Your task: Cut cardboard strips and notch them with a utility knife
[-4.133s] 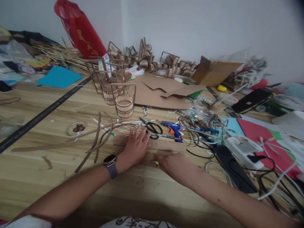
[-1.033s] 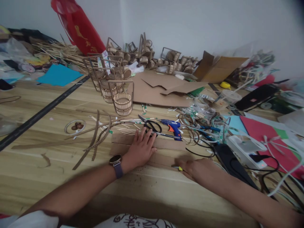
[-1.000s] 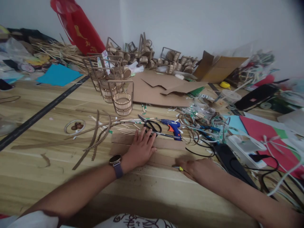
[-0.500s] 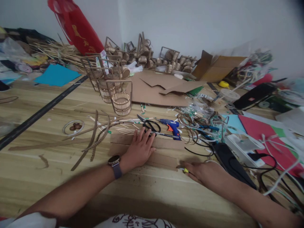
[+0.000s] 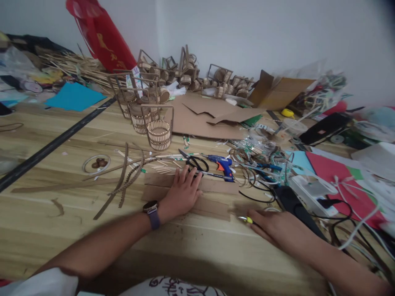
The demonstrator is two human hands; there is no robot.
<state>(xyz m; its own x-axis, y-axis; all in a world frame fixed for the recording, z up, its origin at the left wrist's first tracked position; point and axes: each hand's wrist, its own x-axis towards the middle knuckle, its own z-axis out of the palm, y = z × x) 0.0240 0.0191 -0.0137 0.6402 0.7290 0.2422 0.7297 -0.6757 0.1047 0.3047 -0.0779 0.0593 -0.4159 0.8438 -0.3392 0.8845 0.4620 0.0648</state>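
Observation:
My left hand (image 5: 180,192) lies flat with its fingers spread across brown cardboard strips (image 5: 216,209). Its fingertips reach a dark pen-like rod (image 5: 216,176) and the handles of black scissors (image 5: 197,162). In my right hand (image 5: 274,224) is a small yellow craft knife (image 5: 248,220), its metal tip pointing left, just beyond the right end of the nearer strip; most of its handle is hidden by my fingers. A blue glue gun (image 5: 225,166) rests behind the strips, to the right of the scissors.
Small slatted baskets with handles (image 5: 159,133) stand beyond the scissors. Behind them lie cardboard sheets (image 5: 203,119). Bent brown strips (image 5: 123,176) and a ring holding brown beads (image 5: 98,163) are on the left. A power strip (image 5: 311,193) and tangled cords crowd the right.
My right hand has drawn the craft knife a little to the right, off the end of the cardboard. My left hand stays pressed in place. The view has shifted slightly.

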